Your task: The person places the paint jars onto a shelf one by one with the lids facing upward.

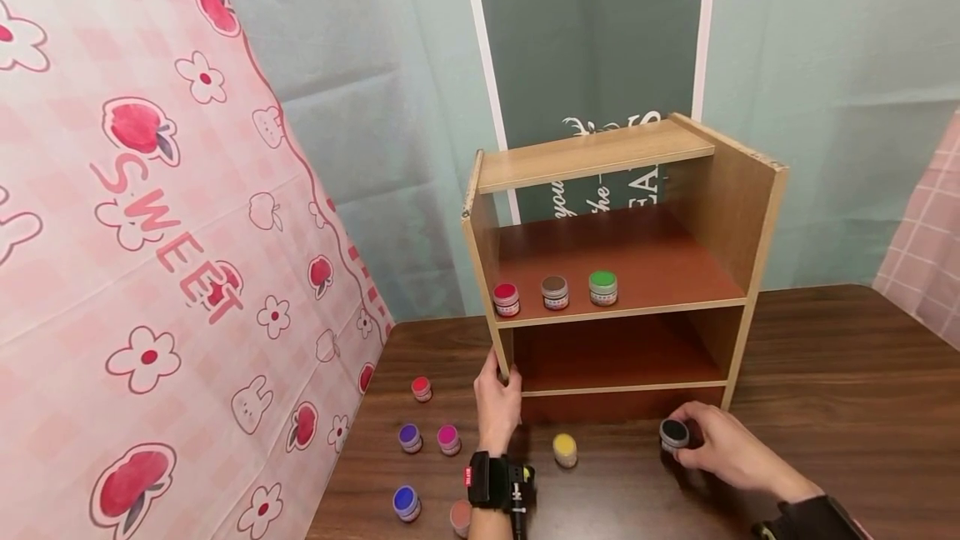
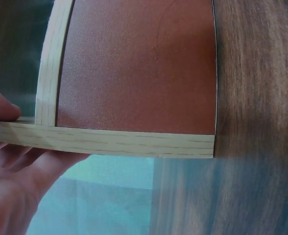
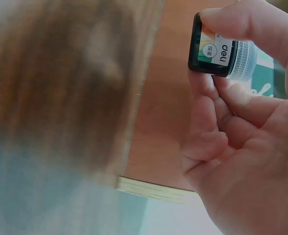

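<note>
A small wooden shelf unit [image 1: 611, 313] with reddish-brown boards stands on the table. My left hand [image 1: 498, 407] grips the lower part of its left side panel [image 2: 134, 143], thumb on the inner face and fingers along the outside. Low in front of the unit's right end, my right hand [image 1: 723, 444] pinches a small paint jar [image 1: 674, 435] with a black lid between thumb and fingers. The right wrist view shows dark paint and a "deli" label on this jar [image 3: 216, 49]. On the middle board stand red [image 1: 506, 300], brown [image 1: 555, 293] and green [image 1: 603, 288] paint jars.
A yellow paint jar [image 1: 565, 450] stands on the table between my hands. Left of my left arm are several more: red [image 1: 422, 389], purple [image 1: 409, 438], magenta [image 1: 448, 440], blue [image 1: 407, 503] and a partly hidden brownish one [image 1: 461, 517]. Curtains [image 1: 360, 148] hang behind.
</note>
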Demonstrator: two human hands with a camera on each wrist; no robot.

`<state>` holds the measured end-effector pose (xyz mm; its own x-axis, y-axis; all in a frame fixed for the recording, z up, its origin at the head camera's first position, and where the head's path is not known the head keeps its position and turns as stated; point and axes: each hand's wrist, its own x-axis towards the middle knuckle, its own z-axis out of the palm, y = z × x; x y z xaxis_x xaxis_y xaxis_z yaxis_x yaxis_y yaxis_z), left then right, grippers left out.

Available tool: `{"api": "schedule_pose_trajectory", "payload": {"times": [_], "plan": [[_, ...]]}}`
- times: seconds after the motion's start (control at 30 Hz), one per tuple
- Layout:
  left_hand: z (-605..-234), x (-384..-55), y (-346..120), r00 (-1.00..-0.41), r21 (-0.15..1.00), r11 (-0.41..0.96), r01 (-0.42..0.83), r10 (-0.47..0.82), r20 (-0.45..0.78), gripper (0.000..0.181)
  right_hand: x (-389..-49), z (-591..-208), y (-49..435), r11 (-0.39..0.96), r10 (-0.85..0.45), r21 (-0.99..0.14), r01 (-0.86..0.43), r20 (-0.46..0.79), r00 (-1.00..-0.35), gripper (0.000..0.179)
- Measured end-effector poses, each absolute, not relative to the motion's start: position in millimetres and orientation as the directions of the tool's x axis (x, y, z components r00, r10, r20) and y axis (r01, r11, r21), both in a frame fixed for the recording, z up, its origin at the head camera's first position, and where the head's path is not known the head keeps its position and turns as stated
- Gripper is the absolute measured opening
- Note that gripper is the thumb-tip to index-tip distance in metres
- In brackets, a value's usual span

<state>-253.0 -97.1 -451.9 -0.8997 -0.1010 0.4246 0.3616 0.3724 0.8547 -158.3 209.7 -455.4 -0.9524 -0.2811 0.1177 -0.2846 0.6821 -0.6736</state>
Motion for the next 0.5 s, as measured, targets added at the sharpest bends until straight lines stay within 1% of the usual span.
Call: {"api": "schedule_pose_trajectory", "payload": {"times": [0.17, 0.4, 0.5], "plan": [[-452.3, -252.3, -97.1, -0.905, 0.861, 0.363, 0.355, -0.098, 0.414, 0.037, -158.3, -437.2, 208.7, 0.701, -0.271, -0.648, -0.299, 0.146, -0.952, 0.032], [-452.6, -252.6, -97.2, -0.900, 0.852, 0.384, 0.356, -0.104, 0.423, 0.034, -160.5, -404.7, 206.0, 0.750, -0.250, -0.573, -0.331, 0.218, -0.944, 0.033], [-452.2, -252.8, -97.3, -0.900, 0.851, 0.387, 0.356, -0.105, 0.424, 0.034, -161.4, -389.8, 205.2, 0.747, -0.255, -0.567, -0.346, 0.236, -0.938, 0.032]]}}
